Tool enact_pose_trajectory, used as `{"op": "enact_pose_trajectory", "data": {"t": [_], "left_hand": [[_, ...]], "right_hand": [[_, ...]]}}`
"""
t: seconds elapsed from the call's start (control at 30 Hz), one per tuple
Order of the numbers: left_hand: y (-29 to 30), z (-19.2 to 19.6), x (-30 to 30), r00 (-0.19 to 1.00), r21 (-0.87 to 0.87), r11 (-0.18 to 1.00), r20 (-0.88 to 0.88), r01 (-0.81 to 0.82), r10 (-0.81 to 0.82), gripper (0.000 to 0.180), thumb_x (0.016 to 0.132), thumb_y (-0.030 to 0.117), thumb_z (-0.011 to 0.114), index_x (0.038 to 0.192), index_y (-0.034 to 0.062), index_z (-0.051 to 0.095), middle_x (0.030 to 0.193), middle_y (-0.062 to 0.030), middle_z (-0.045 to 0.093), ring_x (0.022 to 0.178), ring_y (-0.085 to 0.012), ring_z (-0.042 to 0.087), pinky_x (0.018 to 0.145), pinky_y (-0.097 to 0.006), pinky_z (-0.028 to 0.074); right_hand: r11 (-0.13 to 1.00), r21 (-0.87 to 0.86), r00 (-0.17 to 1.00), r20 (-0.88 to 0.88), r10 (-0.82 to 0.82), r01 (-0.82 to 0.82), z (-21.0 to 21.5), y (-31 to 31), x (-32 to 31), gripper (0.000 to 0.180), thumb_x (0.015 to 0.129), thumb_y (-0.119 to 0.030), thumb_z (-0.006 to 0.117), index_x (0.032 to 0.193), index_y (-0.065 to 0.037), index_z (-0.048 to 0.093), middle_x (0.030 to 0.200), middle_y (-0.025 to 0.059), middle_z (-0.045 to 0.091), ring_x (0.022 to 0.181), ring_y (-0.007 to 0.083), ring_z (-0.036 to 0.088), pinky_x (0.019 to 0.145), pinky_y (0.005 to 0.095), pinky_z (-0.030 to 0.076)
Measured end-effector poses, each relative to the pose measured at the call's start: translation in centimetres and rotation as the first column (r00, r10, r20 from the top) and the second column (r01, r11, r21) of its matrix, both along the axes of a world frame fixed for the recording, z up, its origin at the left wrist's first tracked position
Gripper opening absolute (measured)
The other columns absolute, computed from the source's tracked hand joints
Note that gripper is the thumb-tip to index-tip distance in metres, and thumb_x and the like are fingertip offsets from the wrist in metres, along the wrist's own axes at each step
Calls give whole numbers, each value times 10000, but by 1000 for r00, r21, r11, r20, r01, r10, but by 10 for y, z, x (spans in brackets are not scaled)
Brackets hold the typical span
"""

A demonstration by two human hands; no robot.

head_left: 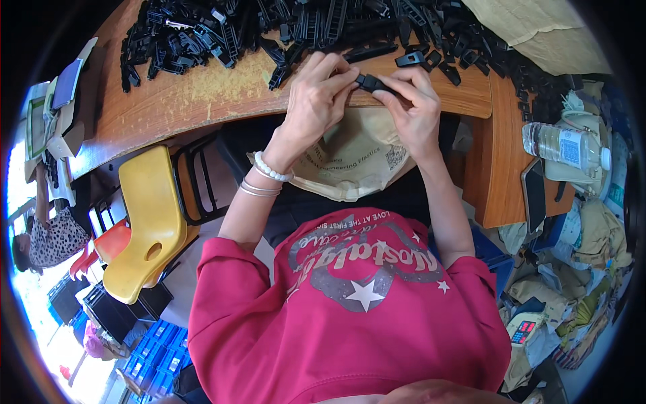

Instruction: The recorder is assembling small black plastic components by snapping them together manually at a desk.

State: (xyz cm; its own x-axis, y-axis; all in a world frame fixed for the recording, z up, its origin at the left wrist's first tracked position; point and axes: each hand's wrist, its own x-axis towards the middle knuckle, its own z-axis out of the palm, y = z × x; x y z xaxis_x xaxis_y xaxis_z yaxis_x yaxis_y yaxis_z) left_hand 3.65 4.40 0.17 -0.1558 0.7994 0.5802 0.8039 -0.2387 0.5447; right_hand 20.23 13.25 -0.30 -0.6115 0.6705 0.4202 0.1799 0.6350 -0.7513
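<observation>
Left hand [316, 91] and right hand [410, 101] — wrists bent (fingers curled) — pinch black clip [369, 83].

A red short-sleeved top [350, 316] printed with silver-grey script and white stars is worn, both forearms are left bare, and a white beaded bracelet [271, 168] and two thin silver bangles [259, 190] are seen on the left wrist.

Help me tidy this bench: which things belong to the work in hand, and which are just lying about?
In use: left hand, right hand, small black plastic part, pile of black plastic parts, beige bag.

Lying about: water bottle, yellow chair, calculator.
</observation>
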Motion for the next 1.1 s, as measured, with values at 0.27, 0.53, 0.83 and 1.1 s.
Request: {"op": "enact_pose_trajectory", "data": {"t": [0.27,0.53,0.83,1.1], "left_hand": [[18,13,2,986,50,995,-136,-87,93,228,800,56,700,1014,-11,657,970,-113,604,855,-251,619,691,-332,522],[12,-6,8,895,43,995,-435,-85,95,177,727,89,602,898,49,577,931,-97,518,829,-252,526,705,-361,470],[10,15,35,944,-130,970,-287,-205,161,200,830,168,700,973,78,592,850,-82,522,775,-269,542,671,-377,467],[-15,7,10,991,-171,984,135,43,-19,270,764,-36,692,1020,-10,608,953,-134,625,899,-302,593,765,-354,501]], "right_hand": [[963,114,968,-97,-232,242,6,17,13,73,835,-44,697,882,10,682,826,108,634,699,232,635,605,320,499],[861,377,874,213,-438,340,1,26,-11,268,836,-209,713,971,-18,584,868,136,621,740,332,627,652,399,477],[942,275,963,130,-236,193,-5,28,20,271,767,-86,767,994,13,657,959,127,586,916,296,567,826,399,456],[972,-208,993,27,114,-105,17,19,23,256,811,3,706,1061,27,656,957,83,621,832,169,604,753,276,497]]}}
